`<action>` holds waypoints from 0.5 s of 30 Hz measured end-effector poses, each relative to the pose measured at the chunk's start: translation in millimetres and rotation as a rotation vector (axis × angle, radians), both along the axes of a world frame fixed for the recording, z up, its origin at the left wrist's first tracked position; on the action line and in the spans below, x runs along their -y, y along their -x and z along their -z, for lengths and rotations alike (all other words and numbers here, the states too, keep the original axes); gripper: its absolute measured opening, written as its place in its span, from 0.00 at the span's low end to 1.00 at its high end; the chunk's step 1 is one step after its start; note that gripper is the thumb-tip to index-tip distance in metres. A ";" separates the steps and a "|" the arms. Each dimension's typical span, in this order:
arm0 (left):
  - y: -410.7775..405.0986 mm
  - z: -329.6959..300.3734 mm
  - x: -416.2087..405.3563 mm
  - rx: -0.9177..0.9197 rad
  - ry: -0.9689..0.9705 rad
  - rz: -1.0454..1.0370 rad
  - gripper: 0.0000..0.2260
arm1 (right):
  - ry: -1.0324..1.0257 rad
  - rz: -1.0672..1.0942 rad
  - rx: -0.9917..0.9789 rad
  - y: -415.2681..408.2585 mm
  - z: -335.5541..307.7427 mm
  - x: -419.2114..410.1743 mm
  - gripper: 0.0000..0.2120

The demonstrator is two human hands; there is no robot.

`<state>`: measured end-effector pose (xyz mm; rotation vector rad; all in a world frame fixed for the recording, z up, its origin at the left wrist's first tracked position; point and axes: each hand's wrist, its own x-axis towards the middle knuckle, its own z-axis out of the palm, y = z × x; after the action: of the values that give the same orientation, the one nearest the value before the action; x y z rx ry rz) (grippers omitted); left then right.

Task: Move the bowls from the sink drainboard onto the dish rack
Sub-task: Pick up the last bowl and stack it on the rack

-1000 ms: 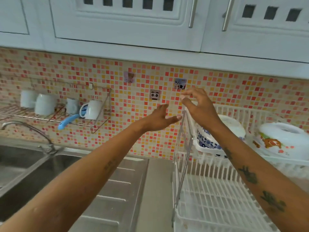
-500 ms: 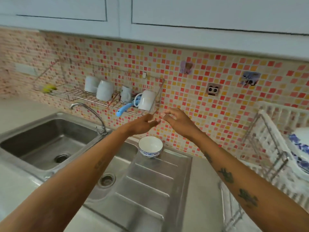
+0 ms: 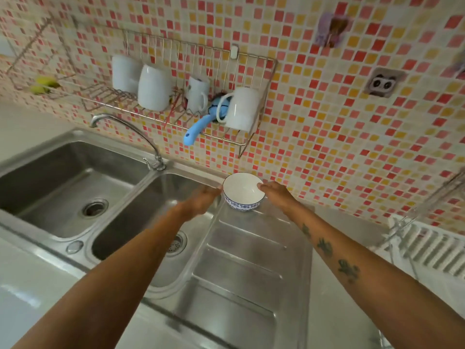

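Note:
A single white bowl (image 3: pixel 242 191) with a blue pattern on its outside stands upright at the far end of the steel sink drainboard (image 3: pixel 246 260), close to the tiled wall. My left hand (image 3: pixel 201 201) is at the bowl's left side, blurred, with its fingertips at the rim. On the other side is my right hand (image 3: pixel 275 193), with fingers stretched out and touching the rim. Neither hand is plainly curled round the bowl. A corner of the white dish rack (image 3: pixel 432 250) shows at the right edge.
A double steel sink (image 3: pixel 63 182) with a curved tap (image 3: pixel 130 132) lies to the left. Above the sink, a wire wall shelf (image 3: pixel 176 107) holds white mugs (image 3: pixel 153 88) and a blue-handled utensil (image 3: pixel 196 129). Pale countertop separates drainboard and rack.
My view swung from the dish rack left and down to the sink. Both hands dropped from the air in front of the wall to the sides of the bowl.

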<state>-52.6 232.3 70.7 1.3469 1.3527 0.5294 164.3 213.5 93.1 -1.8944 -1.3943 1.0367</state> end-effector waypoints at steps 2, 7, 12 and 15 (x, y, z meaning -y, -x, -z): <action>-5.0 14.8 -10.8 0.174 0.165 -0.075 0.19 | 0.042 0.045 -0.029 -5.0 18.5 -10.1 0.23; -28.3 37.0 -36.4 0.397 0.298 -0.228 0.30 | 0.147 0.203 -0.171 -14.5 51.4 -27.9 0.25; -32.5 61.5 -57.0 0.533 0.326 -0.353 0.22 | 0.237 0.220 -0.218 -18.0 67.5 -45.1 0.26; -32.8 70.9 -64.2 0.565 0.348 -0.403 0.06 | 0.271 0.247 -0.260 -15.1 76.8 -54.5 0.27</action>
<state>-19.8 296.4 -0.2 0.5738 1.1663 0.8284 179.4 267.9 16.2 -1.9728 -0.8853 1.3419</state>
